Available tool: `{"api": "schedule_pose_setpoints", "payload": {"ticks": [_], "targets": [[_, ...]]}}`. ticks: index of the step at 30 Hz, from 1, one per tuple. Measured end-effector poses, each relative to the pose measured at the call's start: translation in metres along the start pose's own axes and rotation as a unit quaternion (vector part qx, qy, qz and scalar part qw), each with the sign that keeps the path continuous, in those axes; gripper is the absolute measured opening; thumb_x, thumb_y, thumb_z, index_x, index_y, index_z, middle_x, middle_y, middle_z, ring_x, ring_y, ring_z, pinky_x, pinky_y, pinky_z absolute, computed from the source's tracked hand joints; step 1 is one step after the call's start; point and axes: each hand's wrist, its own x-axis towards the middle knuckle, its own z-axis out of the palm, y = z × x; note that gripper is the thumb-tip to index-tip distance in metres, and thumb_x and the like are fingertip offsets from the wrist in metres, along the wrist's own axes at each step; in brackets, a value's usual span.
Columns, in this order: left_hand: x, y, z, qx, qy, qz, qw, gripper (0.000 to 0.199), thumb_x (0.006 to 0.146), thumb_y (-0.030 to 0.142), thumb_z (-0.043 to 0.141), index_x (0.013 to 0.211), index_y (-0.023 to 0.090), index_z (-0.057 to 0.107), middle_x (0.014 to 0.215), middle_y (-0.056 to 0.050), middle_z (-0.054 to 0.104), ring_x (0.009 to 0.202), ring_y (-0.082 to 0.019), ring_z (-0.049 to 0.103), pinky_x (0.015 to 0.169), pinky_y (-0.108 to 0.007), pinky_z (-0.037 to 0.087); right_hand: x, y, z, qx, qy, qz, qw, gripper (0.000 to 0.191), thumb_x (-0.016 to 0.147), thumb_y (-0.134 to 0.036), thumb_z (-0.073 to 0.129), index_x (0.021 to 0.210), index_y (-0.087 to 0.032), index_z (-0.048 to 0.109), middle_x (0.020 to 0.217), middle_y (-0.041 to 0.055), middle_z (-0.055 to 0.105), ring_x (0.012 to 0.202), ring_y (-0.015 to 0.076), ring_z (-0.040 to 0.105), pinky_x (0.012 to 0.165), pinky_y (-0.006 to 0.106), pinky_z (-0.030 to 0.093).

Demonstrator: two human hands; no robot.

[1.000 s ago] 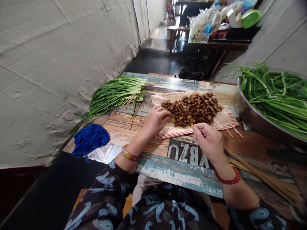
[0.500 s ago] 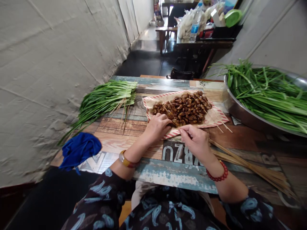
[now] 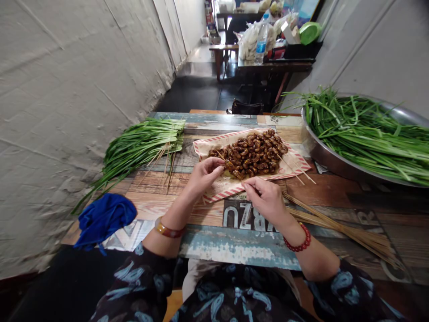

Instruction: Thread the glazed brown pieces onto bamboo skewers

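Brown morsels [image 3: 253, 153] lie on paper [image 3: 219, 190] beyond the fingers [image 3: 212, 162] of the left hand [image 3: 203, 174] and right hand [image 3: 267, 197], which pinches a skewer [image 3: 242, 181].

The metal basin [image 3: 338, 162] runs off the right edge of view.

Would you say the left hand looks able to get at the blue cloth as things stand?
Probably yes: the blue cloth lies at the near left of the table, nothing covers it, and nothing tall stands between it and the left hand.
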Motion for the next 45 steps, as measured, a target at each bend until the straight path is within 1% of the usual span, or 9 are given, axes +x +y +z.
{"api": "schedule_pose_setpoints", "payload": {"ticks": [6, 10, 13, 17, 22, 24, 29, 34, 45], "targets": [[-0.004, 0.009, -0.007, -0.191, -0.001, -0.071, 0.979, 0.022, 0.074, 0.034, 0.074, 0.085, 0.015, 0.072, 0.07, -0.001, 0.062, 0.058, -0.008, 0.051, 0.055, -0.02, 0.039, 0.001, -0.002, 0.002, 0.012, -0.01, -0.029, 0.999, 0.021, 0.093, -0.025, 0.048, 0.082, -0.021, 0.065, 0.063, -0.0001, 0.066, 0.056, 0.0136, 0.06, 0.061, 0.025, 0.046], [-0.005, 0.01, -0.006, -0.251, -0.01, -0.092, 0.964, 0.027, 0.067, 0.03, 0.081, 0.087, 0.015, 0.073, 0.078, -0.003, 0.067, 0.063, -0.008, 0.055, 0.058, -0.019, 0.043, 0.002, -0.002, 0.002, 0.006, -0.007, -0.04, 0.999, 0.022, 0.092, -0.025, 0.048, 0.08, -0.021, 0.065, 0.065, 0.0005, 0.067, 0.058, 0.0135, 0.06, 0.062, 0.025, 0.047], [-0.005, 0.009, -0.006, -0.257, -0.004, -0.089, 0.962, 0.029, 0.061, 0.022, 0.085, 0.087, 0.015, 0.073, 0.083, -0.003, 0.068, 0.063, -0.007, 0.055, 0.058, -0.018, 0.044, 0.002, -0.002, 0.001, 0.013, -0.01, -0.039, 0.999, 0.022, 0.093, -0.025, 0.048, 0.081, -0.02, 0.065, 0.064, 0.0001, 0.066, 0.057, 0.0133, 0.06, 0.061, 0.024, 0.046], [-0.006, 0.01, -0.008, -0.268, 0.013, -0.083, 0.96, 0.024, 0.065, 0.025, 0.082, 0.086, 0.016, 0.074, 0.077, -0.002, 0.068, 0.06, -0.006, 0.056, 0.058, -0.018, 0.045, -0.001, -0.002, 0.001, 0.031, -0.004, -0.002, 1.0, 0.02, 0.093, -0.028, 0.049, 0.082, -0.021, 0.065, 0.06, -0.0012, 0.063, 0.054, 0.0131, 0.06, 0.057, 0.024, 0.045], [-0.007, 0.014, -0.012, -0.304, 0.008, -0.069, 0.95, 0.026, 0.067, 0.025, 0.08, 0.09, 0.015, 0.075, 0.097, -0.009, 0.072, 0.087, -0.016, 0.067, 0.084, -0.028, 0.051, -0.002, -0.003, -0.001, 0.05, -0.012, 0.011, 0.999, 0.021, 0.092, -0.032, 0.051, 0.081, -0.021, 0.065, 0.055, -0.0028, 0.06, 0.049, 0.0126, 0.058, 0.052, 0.023, 0.044], [-0.008, 0.016, -0.013, -0.314, 0.012, -0.062, 0.947, 0.028, 0.067, 0.023, 0.08, 0.094, 0.016, 0.075, 0.101, -0.009, 0.073, 0.092, -0.017, 0.067, 0.087, -0.03, 0.05, -0.002, -0.004, -0.001, 0.048, -0.018, 0.0, 0.999, 0.021, 0.092, -0.031, 0.051, 0.082, -0.021, 0.066, 0.055, -0.0027, 0.061, 0.049, 0.0126, 0.058, 0.051, 0.023, 0.044], [-0.008, 0.016, -0.016, -0.317, 0.021, -0.059, 0.946, 0.037, 0.069, 0.022, 0.078, 0.104, 0.017, 0.07, 0.095, -0.007, 0.073, 0.077, -0.012, 0.066, 0.076, -0.026, 0.051, -0.002, -0.004, 0.0, 0.036, -0.028, -0.024, 0.999, 0.02, 0.092, -0.028, 0.05, 0.083, -0.021, 0.067, 0.057, -0.0021, 0.063, 0.05, 0.0133, 0.059, 0.055, 0.024, 0.047], [-0.007, 0.013, -0.019, -0.332, 0.045, -0.048, 0.941, 0.034, 0.07, 0.03, 0.079, 0.096, 0.018, 0.062, 0.078, -0.001, 0.069, 0.063, -0.009, 0.062, 0.064, -0.022, 0.049, -0.006, -0.001, 0.0, 0.022, -0.027, -0.039, 0.999, 0.02, 0.091, -0.028, 0.05, 0.089, -0.021, 0.069, 0.057, -0.001, 0.064, 0.053, 0.0154, 0.062, 0.057, 0.026, 0.048], [-0.006, 0.01, -0.017, -0.331, 0.06, -0.05, 0.94, 0.024, 0.073, 0.03, 0.076, 0.09, 0.017, 0.065, 0.073, 0.0, 0.065, 0.06, -0.007, 0.057, 0.063, -0.022, 0.049, -0.012, -0.004, -0.002, 0.018, -0.062, -0.021, 0.998, 0.022, 0.091, -0.029, 0.051, 0.094, -0.02, 0.072, 0.056, -0.0002, 0.065, 0.055, 0.0166, 0.065, 0.054, 0.026, 0.051]]}}
